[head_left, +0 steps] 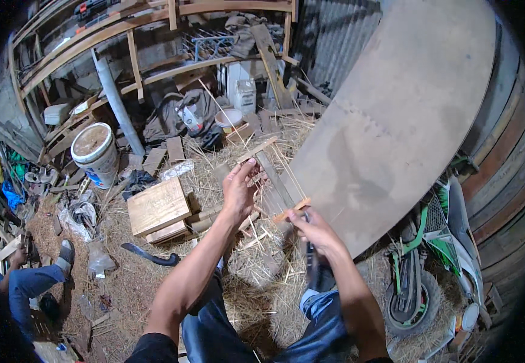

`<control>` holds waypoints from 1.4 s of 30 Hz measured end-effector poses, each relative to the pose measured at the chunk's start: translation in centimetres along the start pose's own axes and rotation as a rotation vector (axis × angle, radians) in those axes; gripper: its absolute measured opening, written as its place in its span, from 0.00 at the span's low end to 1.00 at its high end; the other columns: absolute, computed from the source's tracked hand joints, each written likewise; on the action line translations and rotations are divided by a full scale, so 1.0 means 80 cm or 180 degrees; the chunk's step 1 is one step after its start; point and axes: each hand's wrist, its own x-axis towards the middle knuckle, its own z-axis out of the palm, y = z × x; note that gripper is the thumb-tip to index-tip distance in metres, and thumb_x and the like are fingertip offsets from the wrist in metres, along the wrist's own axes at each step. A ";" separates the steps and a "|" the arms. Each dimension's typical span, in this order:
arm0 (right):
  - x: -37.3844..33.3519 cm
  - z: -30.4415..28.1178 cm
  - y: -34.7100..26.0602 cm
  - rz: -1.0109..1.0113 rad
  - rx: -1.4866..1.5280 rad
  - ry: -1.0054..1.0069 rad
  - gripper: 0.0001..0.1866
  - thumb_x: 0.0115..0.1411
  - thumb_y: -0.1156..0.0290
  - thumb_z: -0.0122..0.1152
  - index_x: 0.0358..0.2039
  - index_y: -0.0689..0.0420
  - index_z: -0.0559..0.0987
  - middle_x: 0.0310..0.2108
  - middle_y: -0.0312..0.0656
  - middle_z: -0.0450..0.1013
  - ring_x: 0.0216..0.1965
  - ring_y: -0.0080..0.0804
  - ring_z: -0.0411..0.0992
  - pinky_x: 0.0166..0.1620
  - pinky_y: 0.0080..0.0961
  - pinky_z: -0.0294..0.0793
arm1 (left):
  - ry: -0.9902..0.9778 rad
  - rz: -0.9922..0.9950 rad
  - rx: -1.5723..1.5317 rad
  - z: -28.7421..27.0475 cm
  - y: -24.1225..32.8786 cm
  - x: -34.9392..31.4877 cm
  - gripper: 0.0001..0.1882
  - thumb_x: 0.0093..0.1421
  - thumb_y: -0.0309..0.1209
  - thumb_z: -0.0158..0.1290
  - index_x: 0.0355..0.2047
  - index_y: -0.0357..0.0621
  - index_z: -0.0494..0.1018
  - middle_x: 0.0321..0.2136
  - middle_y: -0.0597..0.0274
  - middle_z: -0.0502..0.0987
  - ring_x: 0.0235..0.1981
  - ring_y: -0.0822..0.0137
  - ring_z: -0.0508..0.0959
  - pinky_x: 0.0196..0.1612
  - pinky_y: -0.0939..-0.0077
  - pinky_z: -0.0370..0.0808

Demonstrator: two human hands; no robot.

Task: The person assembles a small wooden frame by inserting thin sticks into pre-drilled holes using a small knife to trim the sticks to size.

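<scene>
In front of me is a small frame of wooden slats and thin sticks point(277, 181), tilted away to the upper left. My left hand point(240, 189) is closed around its left side, below the far crosspiece point(257, 149). My right hand point(318, 232) is closed at the near end, its thumb by the orange-brown crosspiece point(292, 209). A narrow dark tool point(310, 249), perhaps a knife, runs through the right hand; its shape is partly hidden. Long thin sticks stick out past the frame's far end.
A large bare board point(407, 115) leans at the right, above a small motorbike's wheel point(416, 305). Wooden blocks point(159, 207) and a dark curved blade point(150, 255) lie on the straw at left. Beyond stands a white bucket point(95, 151). Another person's leg point(35, 287) shows at far left.
</scene>
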 end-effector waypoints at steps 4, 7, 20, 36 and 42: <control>-0.001 0.013 -0.012 0.0254 0.1418 -0.0350 0.19 0.61 0.56 0.56 0.42 0.59 0.68 0.23 0.29 0.65 0.16 0.12 0.52 0.18 0.12 0.51 | -0.0020 0.0171 -0.0004 0.027 -0.014 0.004 0.07 0.59 0.32 0.53 0.33 0.41 0.72 0.27 0.64 0.74 0.30 0.72 0.75 0.34 0.73 0.76; 0.005 0.001 -0.018 0.0250 0.1550 -0.0326 0.18 0.61 0.57 0.56 0.43 0.56 0.69 0.25 0.31 0.67 0.17 0.12 0.53 0.18 0.11 0.52 | -0.0300 0.0745 0.0068 0.047 -0.008 0.011 0.08 0.59 0.31 0.53 0.34 0.39 0.72 0.26 0.64 0.74 0.27 0.74 0.74 0.33 0.76 0.73; -0.029 -0.029 -0.041 -0.0588 0.1073 0.0179 0.17 0.56 0.65 0.63 0.42 0.60 0.71 0.22 0.31 0.68 0.21 0.13 0.60 0.23 0.13 0.56 | -0.0636 0.0868 0.0826 0.077 -0.026 -0.040 0.09 0.57 0.31 0.56 0.31 0.37 0.74 0.26 0.68 0.75 0.28 0.78 0.73 0.33 0.80 0.70; -0.088 -0.003 -0.056 -0.1084 0.1094 0.0881 0.19 0.58 0.75 0.59 0.49 0.69 0.69 0.33 0.41 0.76 0.30 0.15 0.70 0.32 0.10 0.65 | -0.1498 0.0304 0.1006 0.071 -0.003 -0.085 0.06 0.55 0.27 0.57 0.28 0.35 0.75 0.24 0.67 0.76 0.25 0.80 0.73 0.29 0.84 0.71; -0.101 0.005 -0.064 -0.1273 0.0687 0.1117 0.20 0.59 0.74 0.58 0.50 0.67 0.68 0.21 0.27 0.69 0.17 0.06 0.54 0.19 0.09 0.48 | -0.1713 0.0256 0.1222 0.073 0.017 -0.097 0.06 0.54 0.26 0.58 0.28 0.35 0.75 0.30 0.63 0.77 0.33 0.76 0.74 0.41 0.78 0.71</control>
